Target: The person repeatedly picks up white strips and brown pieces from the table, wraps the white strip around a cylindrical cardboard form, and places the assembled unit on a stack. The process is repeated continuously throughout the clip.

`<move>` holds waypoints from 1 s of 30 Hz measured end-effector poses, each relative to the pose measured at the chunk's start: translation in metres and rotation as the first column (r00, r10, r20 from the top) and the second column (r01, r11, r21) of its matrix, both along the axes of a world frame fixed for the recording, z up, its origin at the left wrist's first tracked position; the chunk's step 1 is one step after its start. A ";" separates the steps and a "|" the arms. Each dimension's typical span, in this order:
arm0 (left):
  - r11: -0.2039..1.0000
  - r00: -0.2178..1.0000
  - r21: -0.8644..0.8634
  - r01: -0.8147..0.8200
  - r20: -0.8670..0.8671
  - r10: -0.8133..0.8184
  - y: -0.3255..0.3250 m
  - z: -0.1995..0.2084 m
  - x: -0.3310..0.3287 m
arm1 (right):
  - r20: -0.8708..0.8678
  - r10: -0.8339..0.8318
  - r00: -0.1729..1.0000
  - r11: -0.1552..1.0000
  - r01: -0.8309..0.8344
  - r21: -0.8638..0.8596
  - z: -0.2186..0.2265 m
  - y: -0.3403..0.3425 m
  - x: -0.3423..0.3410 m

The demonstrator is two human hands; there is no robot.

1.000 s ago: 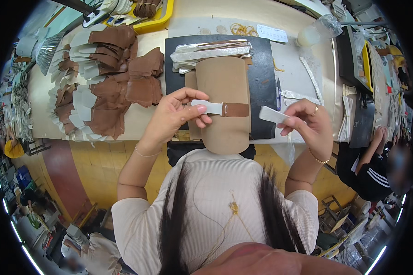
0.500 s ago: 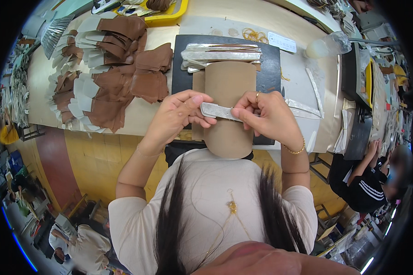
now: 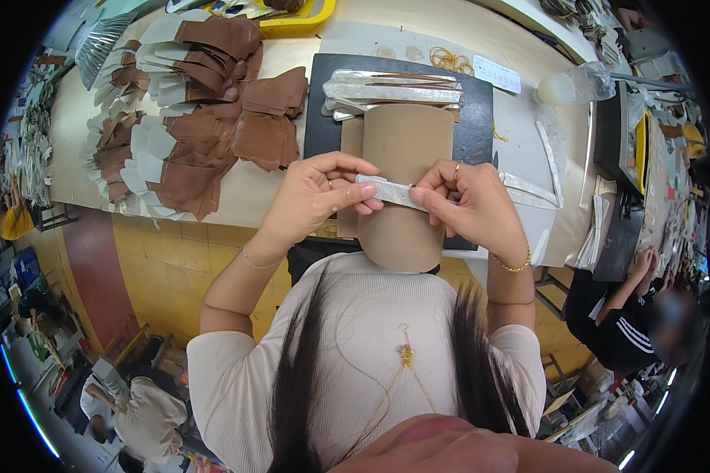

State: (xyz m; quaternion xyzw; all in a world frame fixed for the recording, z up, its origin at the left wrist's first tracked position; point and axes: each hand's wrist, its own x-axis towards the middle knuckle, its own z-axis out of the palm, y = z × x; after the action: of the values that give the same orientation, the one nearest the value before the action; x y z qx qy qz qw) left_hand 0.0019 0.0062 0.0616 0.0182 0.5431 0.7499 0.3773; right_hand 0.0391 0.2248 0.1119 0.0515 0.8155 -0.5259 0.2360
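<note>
A narrow whitish-grey strip (image 3: 394,191) with a rounded left end is stretched between my two hands, above a tan curved form (image 3: 406,146). My left hand (image 3: 323,193) grips its left end, the thumb lying on top and the fingers behind. At the other end, my right hand (image 3: 473,201) pinches it between thumb and bent fingers, which hide that end. More whitish strips (image 3: 394,93) lie stacked just beyond the form, with thin brown strips on top. Form and stack rest on a black board (image 3: 473,118).
Fanned piles of brown pieces (image 3: 201,154) with pale ends cover the table's left side. A yellow tray (image 3: 300,20) stands at the back. To the right are loose white strips (image 3: 528,189), a plastic bottle (image 3: 572,83) and yellow cord (image 3: 450,61). Another person (image 3: 623,315) works far right.
My left thumb has come down onto the strip's left end; before, it was raised beside it. My right hand keeps its pinch. The whole view has shifted slightly.
</note>
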 end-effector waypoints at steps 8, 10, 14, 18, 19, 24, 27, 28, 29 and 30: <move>1.000 0.999 -0.030 0.000 -0.039 -0.001 0.001 -0.001 0.000 | -0.018 -0.007 1.000 1.000 0.007 0.010 -0.003 0.000 0.003; 0.999 1.000 -0.038 -0.004 -0.021 0.003 0.001 -0.003 0.000 | -0.047 -0.001 0.999 1.000 0.002 0.021 -0.004 0.001 0.005; 1.000 1.000 -0.003 -0.003 0.011 0.003 0.002 -0.005 -0.001 | 0.030 -0.041 0.999 0.996 0.043 -0.077 -0.006 0.007 0.008; 1.000 1.000 -0.020 0.005 0.010 -0.004 0.003 -0.009 -0.002 | 0.089 -0.079 0.993 0.985 0.092 -0.145 -0.009 0.016 0.010; 1.000 1.000 -0.010 -0.001 0.010 0.001 0.003 -0.010 -0.002 | 0.098 -0.090 0.991 0.983 0.104 -0.151 -0.011 0.018 0.010; 1.000 0.999 0.026 0.002 0.042 -0.003 0.003 -0.018 -0.002 | 0.106 -0.110 0.988 0.981 0.125 -0.146 -0.016 0.020 0.012; 0.998 0.998 0.059 -0.021 0.067 0.017 0.004 -0.020 -0.003 | 0.101 -0.104 0.989 0.986 0.115 -0.117 -0.016 0.019 0.010; 0.997 0.998 0.067 -0.022 0.067 0.017 0.005 -0.021 -0.003 | 0.096 -0.095 0.991 0.989 0.104 -0.102 -0.015 0.019 0.009; 0.997 0.998 0.076 -0.022 0.067 0.017 0.005 -0.021 -0.003 | 0.091 -0.086 0.992 0.992 0.094 -0.086 -0.015 0.019 0.009; 0.997 0.998 0.078 -0.024 0.064 0.019 0.005 -0.022 -0.004 | 0.073 -0.077 0.994 0.994 0.082 -0.071 -0.015 0.018 0.008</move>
State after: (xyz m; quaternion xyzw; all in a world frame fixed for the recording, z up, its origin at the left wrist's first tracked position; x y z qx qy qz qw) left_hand -0.0019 0.0115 0.0396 0.0033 0.5010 0.7750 0.3852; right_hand 0.0469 0.2431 0.0974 0.0937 0.7840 -0.5625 0.2453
